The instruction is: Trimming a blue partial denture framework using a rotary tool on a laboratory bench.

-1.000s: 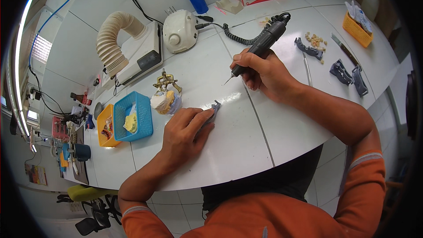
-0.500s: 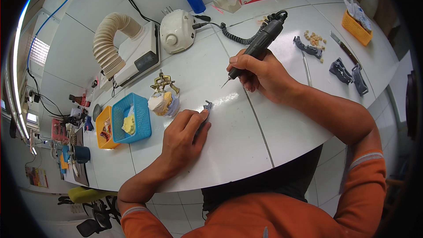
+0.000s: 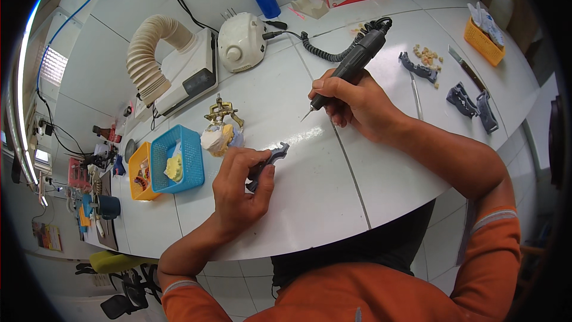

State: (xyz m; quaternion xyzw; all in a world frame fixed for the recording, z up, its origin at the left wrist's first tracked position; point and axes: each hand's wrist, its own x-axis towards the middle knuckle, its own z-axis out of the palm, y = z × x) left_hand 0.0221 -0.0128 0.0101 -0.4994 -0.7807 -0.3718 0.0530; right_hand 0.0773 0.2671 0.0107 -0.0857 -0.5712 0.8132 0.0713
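Note:
My left hand [image 3: 241, 188] grips a small grey curved plastic piece [image 3: 271, 160] just above the white table [image 3: 322, 185]. My right hand [image 3: 351, 98] holds a dark rotary handpiece [image 3: 351, 62] like a pen, its thin bur pointing down-left, a short way up and right of the grey piece without touching it. A coiled black cord runs from the handpiece to a white motor unit [image 3: 241, 42]. A brass articulator with plaster casts [image 3: 220, 128] stands just beyond my left hand.
A blue basket [image 3: 176, 161] and an orange basket [image 3: 142, 173] sit left of my left hand. A suction unit with ribbed hose [image 3: 173, 68] stands at the back. More grey pieces [image 3: 471, 101], loose teeth [image 3: 426, 56], a knife and an orange tray [image 3: 482, 39] lie at right.
My left hand has turned the grey piece slightly and lifted it toward the handpiece. My right hand with the handpiece has shifted a little up and left.

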